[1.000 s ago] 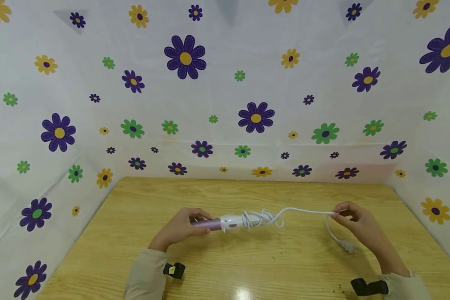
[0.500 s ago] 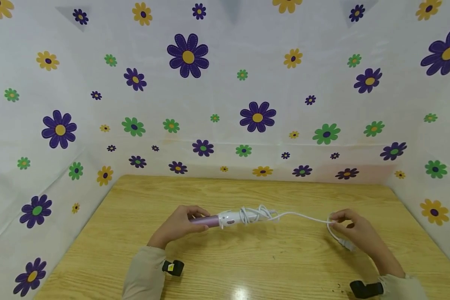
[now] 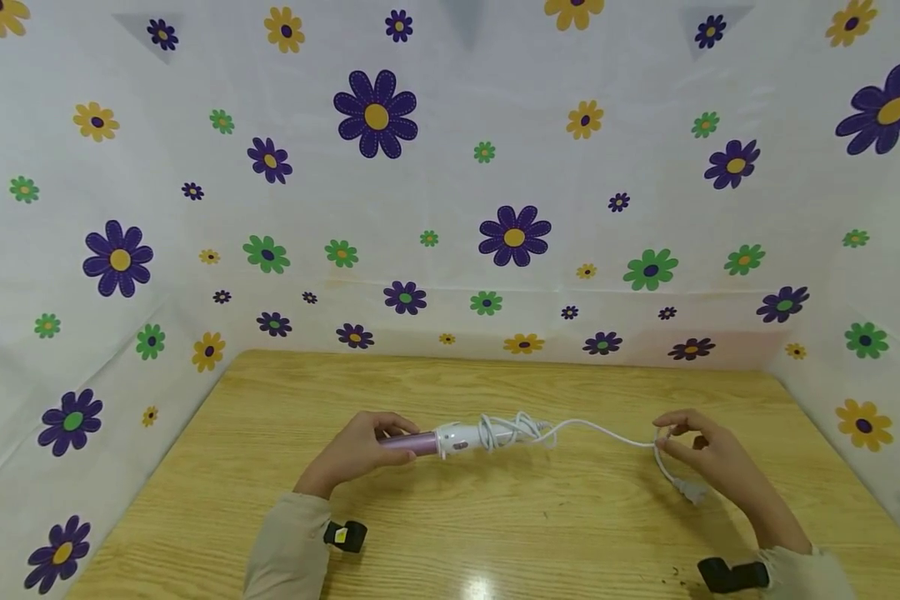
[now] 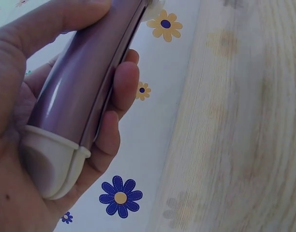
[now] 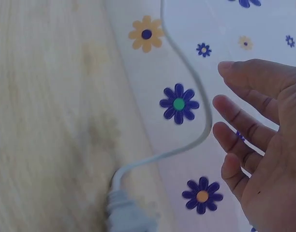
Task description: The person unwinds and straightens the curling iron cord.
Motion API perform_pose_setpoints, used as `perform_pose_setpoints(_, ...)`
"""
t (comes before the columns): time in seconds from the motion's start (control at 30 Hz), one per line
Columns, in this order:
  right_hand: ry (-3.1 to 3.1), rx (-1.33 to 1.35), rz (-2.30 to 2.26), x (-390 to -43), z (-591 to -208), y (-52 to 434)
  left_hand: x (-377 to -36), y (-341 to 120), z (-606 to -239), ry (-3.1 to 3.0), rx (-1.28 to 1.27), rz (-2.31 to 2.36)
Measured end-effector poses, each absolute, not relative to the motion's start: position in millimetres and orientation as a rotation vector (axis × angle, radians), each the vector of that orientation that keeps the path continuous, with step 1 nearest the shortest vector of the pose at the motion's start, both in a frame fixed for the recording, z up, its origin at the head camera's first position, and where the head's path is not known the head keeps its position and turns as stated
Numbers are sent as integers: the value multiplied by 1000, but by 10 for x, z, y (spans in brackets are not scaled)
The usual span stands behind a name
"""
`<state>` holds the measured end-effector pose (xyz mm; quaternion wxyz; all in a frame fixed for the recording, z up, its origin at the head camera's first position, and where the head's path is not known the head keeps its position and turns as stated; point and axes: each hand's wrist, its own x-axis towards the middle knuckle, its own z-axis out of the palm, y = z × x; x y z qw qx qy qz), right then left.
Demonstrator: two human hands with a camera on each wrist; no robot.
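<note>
My left hand (image 3: 360, 450) grips the purple barrel of a hair styling iron (image 3: 435, 440), which lies level just above the wooden table (image 3: 495, 533). In the left wrist view my fingers and thumb curl round the purple barrel (image 4: 85, 92). Its white cord (image 3: 600, 431) is looped several times round the white handle, then runs right to a plug (image 3: 693, 493) resting on the table. My right hand (image 3: 701, 454) hovers beside the cord near the plug. In the right wrist view its fingers (image 5: 235, 140) are relaxed and spread, apart from the cord (image 5: 199, 92) and plug (image 5: 126, 210).
White sheets printed with flowers (image 3: 513, 237) wall in the table at the back and on both sides. Black wrist straps (image 3: 345, 535) (image 3: 731, 575) sit on both sleeves. Bare wood lies in front of and behind the iron.
The cord has sagged lower between the iron and my right hand. My right fingers, which pinched the cord earlier, now stand spread beside it. The left hand barely moved.
</note>
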<state>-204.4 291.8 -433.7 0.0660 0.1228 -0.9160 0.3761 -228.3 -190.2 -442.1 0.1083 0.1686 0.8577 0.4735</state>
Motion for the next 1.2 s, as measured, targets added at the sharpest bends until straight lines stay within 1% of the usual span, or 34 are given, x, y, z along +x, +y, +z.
perform_pose_setpoints(0.27,-2745,514,1180,-2081,-4135,2538,-2270,-1906,-4419,2526,511,1384)
perform_pose_setpoints(0.57,-2819,598,1335,-2163,-4148,2126,-2270,-1906,-4417,2509,522,1394)
perform_pose_setpoints(0.97,-2837,601,1183,-2234,-4288,1930,-2281,-1915,-4416,2495,535,1396)
perform_pose_setpoints(1.2,-2863,616,928,-2176,-4294,1956,-2275,-1956,-4395,2523,506,1396)
